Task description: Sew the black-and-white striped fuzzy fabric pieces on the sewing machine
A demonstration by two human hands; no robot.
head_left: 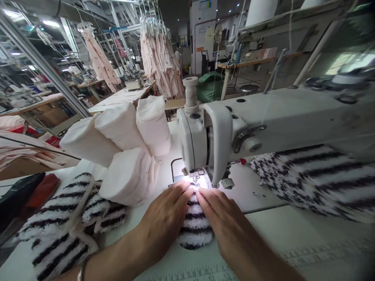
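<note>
A fuzzy black-and-white striped fabric piece [195, 230] lies under the presser foot of a white sewing machine [191, 136], its rounded end toward me. My left hand [166, 214] grips its left edge close to the lit needle, fingers together. On the opposite edge, my right hand [219, 212] pinches the fabric, fingertips almost meeting the left ones. Both hands partly cover the piece, and the stitching spot is hidden by glare and fingers. To the left rest joined striped pieces [58, 218]. More striped pieces [319, 175] are stacked under the machine arm.
Several white fabric bundles [125, 179] stand left of the needle. A thread spool [191, 93] sits atop the machine head. Ruler markings [202, 273] run along the table's front edge. Behind hang pink garments [159, 58], near a green sack [210, 86].
</note>
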